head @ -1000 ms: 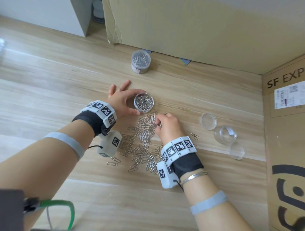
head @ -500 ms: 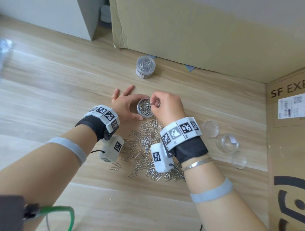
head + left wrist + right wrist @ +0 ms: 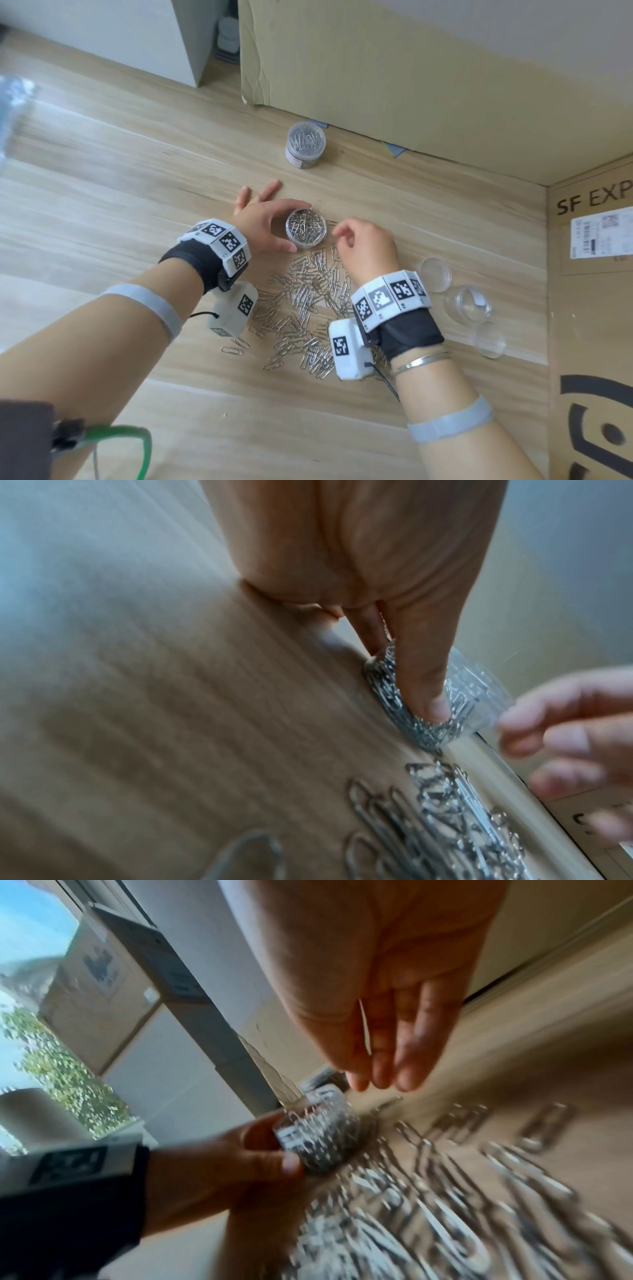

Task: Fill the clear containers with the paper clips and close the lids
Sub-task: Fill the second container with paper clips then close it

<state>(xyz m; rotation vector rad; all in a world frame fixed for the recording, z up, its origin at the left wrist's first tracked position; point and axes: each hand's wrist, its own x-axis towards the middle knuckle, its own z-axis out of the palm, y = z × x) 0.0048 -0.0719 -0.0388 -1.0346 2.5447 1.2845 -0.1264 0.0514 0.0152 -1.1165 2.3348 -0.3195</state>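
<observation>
My left hand [image 3: 263,222] grips the open container [image 3: 306,229], thumb and index finger curled round its clear wall, the remaining fingers [image 3: 270,189] stretched flat on the desk [image 3: 137,192] beyond it; the container stands upright and is nearly full of clips; my right hand [image 3: 368,245] hangs just beside its rim, fingers [image 3: 407,1053] loosely extended and close together, holding nothing I can see; the loose paper clips [image 3: 308,308] lie scattered on the desk under and behind both wrists; past my left fingertips stands a closed container [image 3: 305,144] of clips; an empty container [image 3: 467,304] and two lids [image 3: 435,274] lie beyond my right wrist.
</observation>
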